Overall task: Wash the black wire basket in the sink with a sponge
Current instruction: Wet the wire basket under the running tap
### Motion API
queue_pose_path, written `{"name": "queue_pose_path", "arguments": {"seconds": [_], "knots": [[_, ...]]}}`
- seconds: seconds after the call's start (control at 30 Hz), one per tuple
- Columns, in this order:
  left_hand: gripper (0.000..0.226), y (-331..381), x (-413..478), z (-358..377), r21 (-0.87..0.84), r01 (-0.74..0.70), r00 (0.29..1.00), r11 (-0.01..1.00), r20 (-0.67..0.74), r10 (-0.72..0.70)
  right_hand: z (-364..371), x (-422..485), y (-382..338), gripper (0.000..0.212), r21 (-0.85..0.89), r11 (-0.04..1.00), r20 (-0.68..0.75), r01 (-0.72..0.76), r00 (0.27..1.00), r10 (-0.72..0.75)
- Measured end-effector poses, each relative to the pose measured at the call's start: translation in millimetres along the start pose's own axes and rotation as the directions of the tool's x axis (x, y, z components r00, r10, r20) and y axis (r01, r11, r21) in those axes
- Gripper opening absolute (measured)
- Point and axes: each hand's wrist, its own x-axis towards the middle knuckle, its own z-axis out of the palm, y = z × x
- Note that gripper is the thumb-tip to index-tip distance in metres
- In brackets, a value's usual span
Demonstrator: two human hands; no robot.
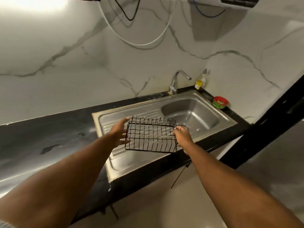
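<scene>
Head view: the black wire basket (150,135) is held tilted over the drainboard of the sink (205,112) by both hands.

The left hand (119,133) is laid against the basket's left end, fingers straight and thumb raised. The right hand (181,135) is curled round the right rim wire, its fingertips hidden behind the knuckles. The drain is partly covered by that hand. Whether the basket touches the steel cannot be told. A tap (178,79), a blurred bottle (201,81) and a red-lidded tub (220,102) are seen behind, labels unreadable.
</scene>
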Motion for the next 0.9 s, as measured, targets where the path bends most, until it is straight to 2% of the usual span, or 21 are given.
{"name": "queue_pose_path", "arguments": {"seconds": [0.1,0.23,0.37,0.5,0.63,0.9], "knots": [[0.052,6.1,23.0,46.5,-0.01,0.02,1.0,1.0,0.007,-0.02,-38.1,31.5,8.2,0.019,-0.016,1.0,-0.03,-0.008,1.0,0.007],[0.067,8.9,49.7,115.4,-0.074,0.072,0.996,0.995,0.049,-0.068,-91.6,75.8,19.7,0.036,-0.017,1.0,-0.082,-0.017,0.997,0.015],[0.076,9.0,75.6,178.9,-0.109,0.095,0.995,0.989,0.052,-0.09,-138.8,121.7,25.1,0.027,0.016,0.998,-0.138,-0.054,0.989,0.056],[0.071,15.2,99.0,218.1,-0.078,0.131,0.99,0.988,0.071,-0.126,-162.7,161.6,33.0,0.028,0.024,0.995,-0.167,-0.1,0.981,0.103],[0.052,32.9,127.9,243.2,-0.038,0.136,0.987,0.99,0.096,-0.132,-174.5,203.9,30.8,0.022,0.024,0.992,-0.154,-0.121,0.98,0.123],[0.055,80.2,200.6,298.3,-0.045,0.132,0.987,0.99,0.094,-0.127,-188.9,294.6,2.6,0.018,-0.04,0.975,-0.208,-0.219,0.956,0.206]]}}
